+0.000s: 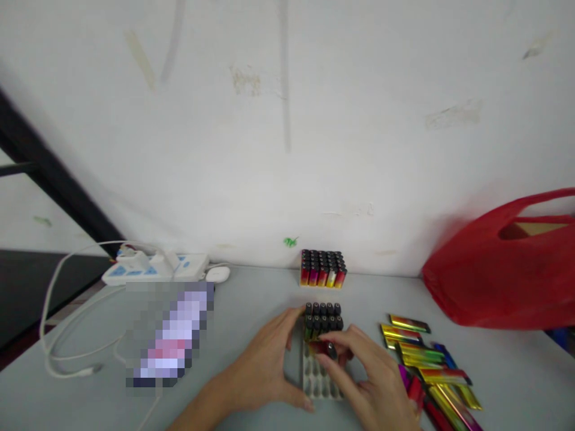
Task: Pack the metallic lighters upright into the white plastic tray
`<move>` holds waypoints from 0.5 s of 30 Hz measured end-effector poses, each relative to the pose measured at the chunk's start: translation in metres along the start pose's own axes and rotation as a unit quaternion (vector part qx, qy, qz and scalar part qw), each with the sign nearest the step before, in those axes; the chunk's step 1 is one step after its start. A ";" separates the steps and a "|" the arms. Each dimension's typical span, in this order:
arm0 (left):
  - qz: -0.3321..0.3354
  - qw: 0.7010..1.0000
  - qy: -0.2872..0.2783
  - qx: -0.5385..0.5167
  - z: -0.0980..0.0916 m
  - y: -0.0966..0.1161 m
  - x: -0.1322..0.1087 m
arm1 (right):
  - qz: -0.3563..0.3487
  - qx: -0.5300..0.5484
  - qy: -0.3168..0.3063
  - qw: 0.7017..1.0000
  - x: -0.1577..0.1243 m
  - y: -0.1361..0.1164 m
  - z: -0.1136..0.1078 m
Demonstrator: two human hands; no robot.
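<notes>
A pale tray (321,383) with rounded cells lies on the grey table in front of me. Its far rows hold black-topped lighters (322,323) standing upright; bare cells show in the near rows. My left hand (265,359) spans the tray's left side, fingers by the far corner and thumb at the near one, steadying it. Over the cells, my right hand (366,377) pinches a single red lighter with a black end (324,347), tilted on its side. To the right of this hand lie several loose shiny lighters (422,354), gold, red, purple and blue.
Against the wall stands a block of upright lighters (322,269). A red bag (498,269) sits at the back right. On the left are a white power strip (193,266), cables, a white rounded device (218,274) and a blurred-out phone-like object (173,335).
</notes>
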State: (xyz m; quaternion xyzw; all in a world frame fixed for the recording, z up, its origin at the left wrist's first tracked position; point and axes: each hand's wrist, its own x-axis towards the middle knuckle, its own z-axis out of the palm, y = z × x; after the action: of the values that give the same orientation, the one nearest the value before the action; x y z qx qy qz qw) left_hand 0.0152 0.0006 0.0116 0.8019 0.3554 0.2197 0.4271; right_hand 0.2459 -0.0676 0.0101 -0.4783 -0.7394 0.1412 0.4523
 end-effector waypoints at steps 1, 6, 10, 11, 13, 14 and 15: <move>-0.002 1.000 0.001 -0.001 0.000 0.000 0.000 | 0.001 -0.002 0.003 1.000 0.000 0.001 0.000; -0.012 1.000 0.003 0.005 0.000 0.002 -0.001 | -0.001 -0.015 -0.001 1.000 0.001 0.001 0.000; -0.004 1.000 0.004 -0.008 0.000 0.002 0.000 | -0.031 -0.019 -0.009 0.999 0.004 -0.001 0.002; -0.002 1.000 0.004 -0.010 0.000 0.001 0.000 | -0.041 -0.019 -0.007 0.999 0.005 -0.002 0.003; 0.005 1.000 0.004 -0.012 0.000 0.000 0.001 | -0.057 -0.021 0.002 0.998 0.006 -0.004 0.004; 0.009 1.000 0.006 -0.012 0.000 -0.001 0.001 | -0.063 -0.022 0.005 0.998 0.006 -0.004 0.005; 0.012 1.000 0.007 -0.013 0.000 -0.001 0.002 | -0.066 -0.023 0.006 0.998 0.006 -0.004 0.005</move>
State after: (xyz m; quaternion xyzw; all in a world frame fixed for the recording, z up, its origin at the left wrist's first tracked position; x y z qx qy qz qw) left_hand 0.0156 0.0025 0.0108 0.7989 0.3456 0.2347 0.4327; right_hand 0.2384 -0.0633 0.0136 -0.4396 -0.7696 0.0910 0.4541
